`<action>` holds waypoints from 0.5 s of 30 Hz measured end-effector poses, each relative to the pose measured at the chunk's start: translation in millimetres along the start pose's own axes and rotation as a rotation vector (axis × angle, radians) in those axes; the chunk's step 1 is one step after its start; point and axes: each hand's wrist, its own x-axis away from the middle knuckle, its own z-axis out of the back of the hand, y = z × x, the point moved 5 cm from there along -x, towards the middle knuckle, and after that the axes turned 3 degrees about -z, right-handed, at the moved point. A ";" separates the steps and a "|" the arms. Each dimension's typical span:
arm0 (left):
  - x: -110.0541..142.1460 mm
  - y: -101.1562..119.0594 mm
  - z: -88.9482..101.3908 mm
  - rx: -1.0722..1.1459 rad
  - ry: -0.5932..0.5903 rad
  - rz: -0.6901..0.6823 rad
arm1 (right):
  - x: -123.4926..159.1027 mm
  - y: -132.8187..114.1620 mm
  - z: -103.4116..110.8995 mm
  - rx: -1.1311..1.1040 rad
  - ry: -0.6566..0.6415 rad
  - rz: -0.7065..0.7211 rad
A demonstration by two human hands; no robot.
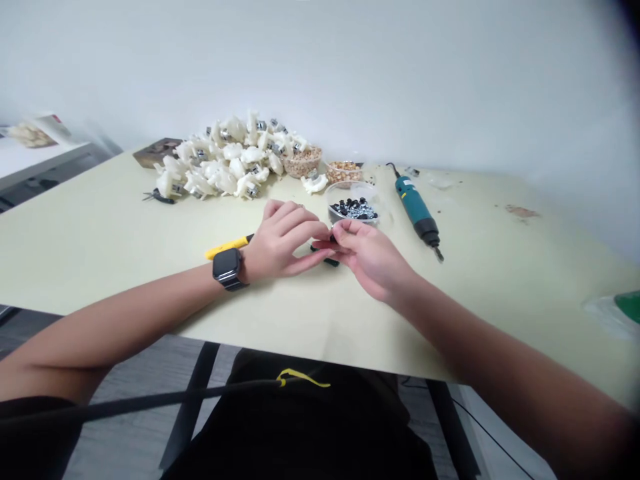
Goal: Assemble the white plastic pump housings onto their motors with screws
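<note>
My right hand (373, 257) pinches a small black part (333, 237) between thumb and fingers. From the other side my left hand (285, 239) meets it, its fingertips and thumb closing around the same part. Most of that part is covered by the fingers, so its exact kind does not show. Under the fingertips lies a dark object (331, 262) on the table, partly hidden. A clear tub (353, 220) of black pieces and silvery screws stands just beyond my hands. Beside my left wrist rests a yellow tool (220, 249) with a black end.
Behind, white plastic figures (225, 163) with metal pieces form a big heap on the table (280, 317). Small cutters (160, 196) lie at its left. Two tubs of small brownish pieces (303, 162) stand by the wall. A teal electric screwdriver (415, 205) lies to the right.
</note>
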 end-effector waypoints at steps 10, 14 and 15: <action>-0.3 -4.3 -18.9 0.011 -0.075 -0.019 | -5.8 16.6 7.2 -0.083 -0.022 -0.050; -0.1 -7.6 -15.3 0.061 -0.016 0.014 | -9.2 11.9 12.7 -0.006 0.010 0.106; 0.2 -9.0 -13.8 0.092 0.013 0.026 | -9.9 10.0 14.0 0.025 0.022 0.155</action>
